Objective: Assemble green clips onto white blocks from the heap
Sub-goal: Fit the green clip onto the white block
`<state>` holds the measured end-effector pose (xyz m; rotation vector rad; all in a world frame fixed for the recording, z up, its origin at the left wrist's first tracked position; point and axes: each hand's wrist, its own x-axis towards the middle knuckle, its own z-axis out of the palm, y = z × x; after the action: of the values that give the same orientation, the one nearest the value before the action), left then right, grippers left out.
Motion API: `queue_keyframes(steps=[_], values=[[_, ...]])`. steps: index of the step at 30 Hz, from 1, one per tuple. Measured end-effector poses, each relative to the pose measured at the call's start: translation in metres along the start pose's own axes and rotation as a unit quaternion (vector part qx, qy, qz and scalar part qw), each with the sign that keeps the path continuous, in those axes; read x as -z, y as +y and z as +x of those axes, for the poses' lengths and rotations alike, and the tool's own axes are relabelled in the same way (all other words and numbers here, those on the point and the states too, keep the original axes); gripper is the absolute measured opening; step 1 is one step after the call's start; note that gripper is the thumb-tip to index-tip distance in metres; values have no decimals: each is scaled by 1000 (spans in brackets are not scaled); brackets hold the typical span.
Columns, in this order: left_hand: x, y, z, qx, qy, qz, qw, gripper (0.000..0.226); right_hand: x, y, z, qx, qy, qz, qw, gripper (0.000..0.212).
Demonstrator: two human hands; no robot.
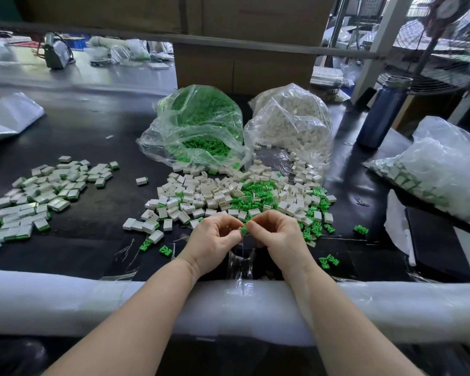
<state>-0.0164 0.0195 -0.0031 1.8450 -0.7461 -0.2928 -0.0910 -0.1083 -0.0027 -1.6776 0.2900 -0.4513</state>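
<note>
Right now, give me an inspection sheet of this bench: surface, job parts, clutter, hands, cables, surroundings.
Surface: black bench mat, white foam padding along its near edge.
Job's things: mixed heap of white plastic blocks and green plastic clips at centre; clear bag of green clips and clear bag of white blocks behind it; pile of assembled blocks at left.
Clutter: dark blue bottle, stray green clips near the edge.
Hands: left hand and right hand together pinch one small green clip.
Cables: nothing seen.
Surroundings: brown cardboard boxes behind, wire-guard fan at right.
</note>
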Motion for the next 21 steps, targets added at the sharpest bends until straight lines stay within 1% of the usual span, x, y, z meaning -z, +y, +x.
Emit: queue_keyframes(steps=[2, 3, 7, 9, 13, 21], values=[[0, 0, 0, -11, -7, -9, 1000, 15, 0, 0, 0, -8, 9, 34, 999, 7], [0, 0, 0, -14, -12, -19, 1000, 17, 0, 0, 0, -14, 1, 43, 999, 5], [0, 2, -1, -23, -27, -52, 998, 17, -2, -1, 0, -20, -70, -15, 997, 16], [0, 3, -2, -27, -37, -45, 998, 18, -2, -2, -1, -23, -86, -23, 996, 18], [0, 4, -2, -35, -48, -12, 998, 20, -2, -3, -2, -32, -89, 21, 995, 13], [0, 6, -4, -28, -52, -26, 998, 23, -2, -3, -1, -46, -85, 47, 994, 10]])
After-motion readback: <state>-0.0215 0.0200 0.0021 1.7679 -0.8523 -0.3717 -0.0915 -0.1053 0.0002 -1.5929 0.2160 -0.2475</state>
